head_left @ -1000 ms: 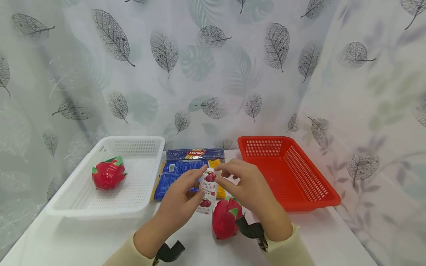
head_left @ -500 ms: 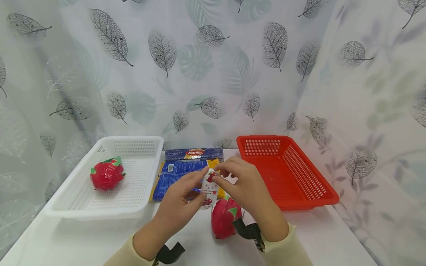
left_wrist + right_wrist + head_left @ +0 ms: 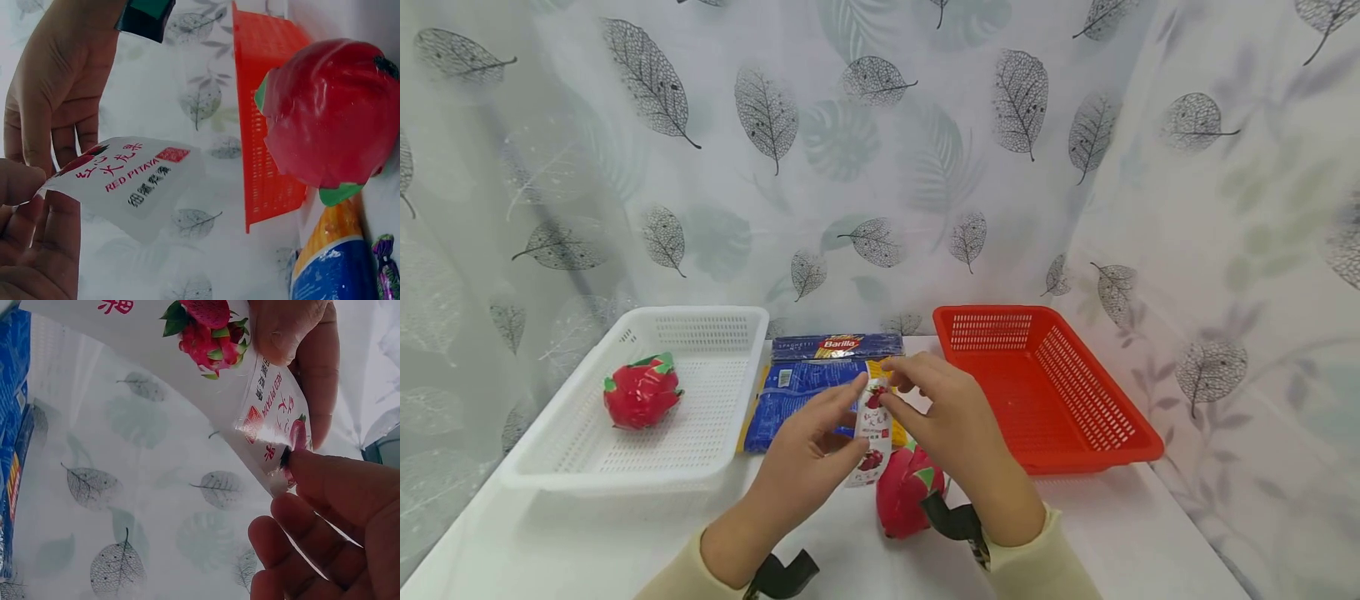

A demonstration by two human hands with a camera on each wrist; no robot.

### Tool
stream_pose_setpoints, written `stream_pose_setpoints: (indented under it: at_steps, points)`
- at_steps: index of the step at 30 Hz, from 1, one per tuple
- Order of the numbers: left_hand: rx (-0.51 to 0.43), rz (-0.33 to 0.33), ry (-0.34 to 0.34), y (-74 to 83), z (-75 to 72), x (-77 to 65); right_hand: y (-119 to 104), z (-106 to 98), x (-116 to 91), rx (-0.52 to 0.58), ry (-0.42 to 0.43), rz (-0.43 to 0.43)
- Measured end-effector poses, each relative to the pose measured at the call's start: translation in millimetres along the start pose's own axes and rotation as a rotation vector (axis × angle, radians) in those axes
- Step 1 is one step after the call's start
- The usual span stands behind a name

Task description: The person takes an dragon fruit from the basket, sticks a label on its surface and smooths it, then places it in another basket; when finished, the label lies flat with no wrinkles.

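Between my two hands is a white strip of stickers [image 3: 872,429] printed with dragon fruit and the words RED PITAYA. My left hand [image 3: 797,458] pinches the strip along its left edge, thumb on the printed face. With thumb and index finger my right hand [image 3: 951,417] pinches its upper end; the right wrist view shows those fingertips at a corner of the curved stickers [image 3: 144,337]. In the left wrist view the stickers [image 3: 140,187] hang bowed from the fingers. Below the right hand a red dragon fruit [image 3: 901,496] with green tips stands on the table.
A white basket [image 3: 617,479] at left holds another dragon fruit [image 3: 643,396]. The red basket [image 3: 1030,408] stands at right. Between them lie a blue and yellow packet [image 3: 805,400] and a Barilla spaghetti box [image 3: 797,350]. A patterned curtain [image 3: 880,167] hangs behind.
The strip's lower end has swung down and slightly right since half a second ago. My right index finger has lifted a little; both hands otherwise stay in about the same place.
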State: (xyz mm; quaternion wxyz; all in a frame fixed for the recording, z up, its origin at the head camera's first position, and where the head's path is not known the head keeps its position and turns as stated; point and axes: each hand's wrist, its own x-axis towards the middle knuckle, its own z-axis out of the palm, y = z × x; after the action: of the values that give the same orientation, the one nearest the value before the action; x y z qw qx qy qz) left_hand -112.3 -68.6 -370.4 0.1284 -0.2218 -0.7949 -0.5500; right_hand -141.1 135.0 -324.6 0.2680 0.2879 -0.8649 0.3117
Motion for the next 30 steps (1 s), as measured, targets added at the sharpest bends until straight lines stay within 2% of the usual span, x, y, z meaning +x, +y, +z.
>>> stream_pose_setpoints:
  at_steps: [9, 16, 24, 30]
  points:
    - [-0.020, 0.003, -0.008, 2.5, 0.0, -0.1, -1.5, 1.9, -1.2, 0.009, 0.003, 0.005]
    - [-0.017, -0.028, -0.017, 4.7, -0.9, 0.8, -8.1, 5.6, -1.4, -0.033, 0.021, 0.072]
    - [-0.022, -0.060, -0.024, 7.7, -0.2, 0.4, -9.5, 7.2, -1.4, -0.056, 0.033, 0.085]
    - [0.008, -0.069, -0.024, 8.1, 0.5, 0.3, -7.7, 5.1, -1.1, -0.039, 0.029, 0.080]
